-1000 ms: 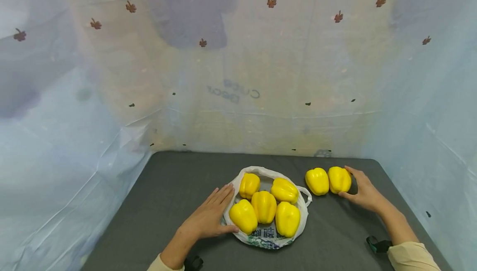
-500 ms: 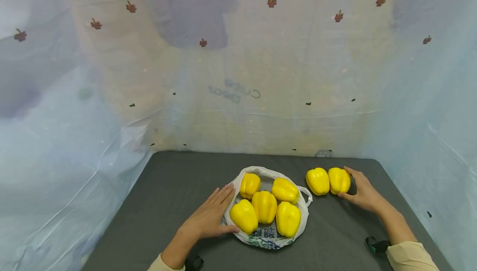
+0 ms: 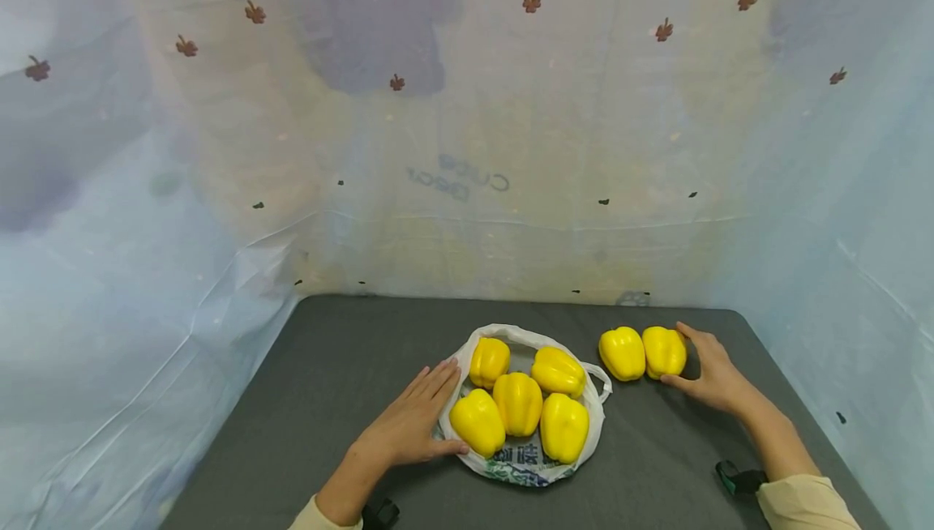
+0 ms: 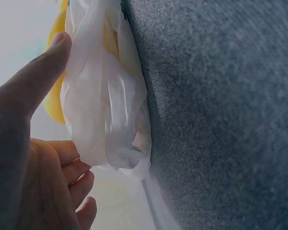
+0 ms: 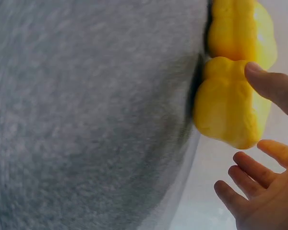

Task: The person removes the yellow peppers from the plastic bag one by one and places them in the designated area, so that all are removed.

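Several yellow bell peppers [image 3: 517, 405] sit inside a white plastic bag [image 3: 485, 469] with its mouth spread wide. My left hand [image 3: 409, 425] rests on the bag's left side, thumb at the near rim, fingers extended; the left wrist view has the thumb [image 4: 62, 43] against the crinkled plastic. Two more bell peppers stand side by side right of the bag. Around the outer bell pepper [image 3: 665, 353] lies my right hand [image 3: 711, 376], thumb on its near side and index finger at the far side. In the right wrist view the other fingers [image 5: 249, 175] spread away from it.
The dark grey table [image 3: 350, 352] carries everything. Left of the outer one stands the other loose bell pepper [image 3: 622, 354]. A bag handle loop [image 3: 601, 384] sticks out toward it. Pale patterned sheeting [image 3: 467, 149] hangs behind and at both sides.
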The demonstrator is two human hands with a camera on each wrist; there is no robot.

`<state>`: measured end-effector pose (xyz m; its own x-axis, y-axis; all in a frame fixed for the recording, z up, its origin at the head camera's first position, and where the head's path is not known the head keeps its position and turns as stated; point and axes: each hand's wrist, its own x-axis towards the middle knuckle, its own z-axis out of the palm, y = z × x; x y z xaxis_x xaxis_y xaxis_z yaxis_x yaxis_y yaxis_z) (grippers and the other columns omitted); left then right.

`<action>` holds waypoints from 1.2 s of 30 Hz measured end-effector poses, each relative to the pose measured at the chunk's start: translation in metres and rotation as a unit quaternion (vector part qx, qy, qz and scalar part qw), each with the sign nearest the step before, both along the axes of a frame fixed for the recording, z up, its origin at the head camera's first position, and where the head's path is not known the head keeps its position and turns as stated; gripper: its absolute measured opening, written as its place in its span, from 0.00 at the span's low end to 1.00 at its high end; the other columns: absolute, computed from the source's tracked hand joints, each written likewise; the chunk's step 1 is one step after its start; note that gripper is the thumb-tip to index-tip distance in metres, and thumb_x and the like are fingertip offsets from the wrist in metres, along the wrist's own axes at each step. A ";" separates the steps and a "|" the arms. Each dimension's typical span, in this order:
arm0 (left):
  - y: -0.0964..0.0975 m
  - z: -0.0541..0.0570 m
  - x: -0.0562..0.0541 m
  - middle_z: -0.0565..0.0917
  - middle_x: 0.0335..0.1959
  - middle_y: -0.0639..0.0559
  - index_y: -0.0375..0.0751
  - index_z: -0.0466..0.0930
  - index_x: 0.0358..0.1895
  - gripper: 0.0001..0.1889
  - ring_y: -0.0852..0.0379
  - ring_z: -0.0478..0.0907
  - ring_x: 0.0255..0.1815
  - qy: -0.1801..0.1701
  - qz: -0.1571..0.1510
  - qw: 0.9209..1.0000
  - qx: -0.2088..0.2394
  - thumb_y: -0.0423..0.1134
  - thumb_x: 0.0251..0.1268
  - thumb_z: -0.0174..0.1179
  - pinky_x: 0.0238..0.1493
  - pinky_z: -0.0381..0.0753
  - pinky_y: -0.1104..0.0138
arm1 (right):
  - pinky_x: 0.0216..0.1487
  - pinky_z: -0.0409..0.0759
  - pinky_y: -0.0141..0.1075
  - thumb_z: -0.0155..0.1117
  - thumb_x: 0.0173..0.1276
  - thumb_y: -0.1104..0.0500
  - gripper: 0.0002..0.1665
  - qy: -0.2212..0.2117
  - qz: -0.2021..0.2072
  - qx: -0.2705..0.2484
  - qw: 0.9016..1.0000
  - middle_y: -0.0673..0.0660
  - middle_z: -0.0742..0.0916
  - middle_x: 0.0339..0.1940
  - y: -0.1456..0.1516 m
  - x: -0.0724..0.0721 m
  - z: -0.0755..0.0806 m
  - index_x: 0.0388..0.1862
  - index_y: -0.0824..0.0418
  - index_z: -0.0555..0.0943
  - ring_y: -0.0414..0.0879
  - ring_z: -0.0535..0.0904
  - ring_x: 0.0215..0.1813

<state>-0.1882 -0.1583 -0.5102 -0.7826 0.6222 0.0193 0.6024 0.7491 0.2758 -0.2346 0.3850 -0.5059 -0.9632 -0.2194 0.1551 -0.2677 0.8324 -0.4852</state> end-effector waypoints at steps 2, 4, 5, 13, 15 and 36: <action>0.000 0.000 0.000 0.49 0.90 0.42 0.35 0.49 0.88 0.61 0.44 0.46 0.90 -0.002 0.000 1.000 0.001 0.73 0.67 0.65 0.88 0.48 0.45 | 0.61 0.65 0.83 0.83 0.65 0.53 0.63 0.000 -0.010 0.002 1.000 0.86 0.62 0.75 -0.001 0.002 0.003 0.83 0.77 0.54 0.86 0.58 0.72; 0.000 0.001 0.000 0.49 0.90 0.42 0.35 0.49 0.88 0.61 0.44 0.46 0.90 -0.004 -0.001 1.000 0.003 0.73 0.67 0.65 0.88 0.48 0.45 | 0.61 0.65 0.83 0.83 0.66 0.53 0.63 0.001 -0.018 0.004 1.000 0.86 0.61 0.75 -0.002 0.005 0.005 0.84 0.77 0.53 0.86 0.57 0.72; 0.000 0.001 0.000 0.49 0.90 0.42 0.35 0.49 0.88 0.61 0.44 0.46 0.90 -0.005 -0.001 1.000 0.003 0.73 0.67 0.65 0.88 0.48 0.44 | 0.61 0.65 0.83 0.83 0.66 0.52 0.63 0.002 -0.020 0.004 1.000 0.86 0.61 0.75 -0.002 0.006 0.006 0.84 0.76 0.53 0.86 0.57 0.72; -0.001 -0.001 0.000 0.50 0.89 0.40 0.34 0.49 0.88 0.61 0.42 0.48 0.89 -0.002 -0.007 1.000 0.014 0.73 0.67 0.65 0.87 0.49 0.44 | 0.62 0.63 0.82 0.83 0.65 0.55 0.61 0.061 -0.007 -0.009 0.998 0.83 0.64 0.74 -0.015 0.020 0.013 0.84 0.74 0.55 0.83 0.59 0.72; -0.001 -0.002 0.000 0.50 0.89 0.39 0.33 0.49 0.87 0.62 0.41 0.49 0.89 0.003 -0.011 1.000 0.018 0.74 0.67 0.63 0.87 0.49 0.43 | 0.62 0.62 0.82 0.84 0.64 0.56 0.61 0.075 0.000 -0.014 0.997 0.82 0.65 0.74 -0.020 0.023 0.015 0.84 0.73 0.56 0.83 0.59 0.72; -0.002 -0.005 -0.002 0.50 0.90 0.41 0.35 0.49 0.88 0.62 0.43 0.47 0.90 0.009 -0.010 1.000 0.017 0.77 0.66 0.61 0.87 0.49 0.44 | 0.63 0.69 0.77 0.86 0.62 0.56 0.60 0.087 0.053 -0.068 0.992 0.70 0.70 0.79 -0.074 0.060 0.030 0.87 0.58 0.60 0.74 0.63 0.76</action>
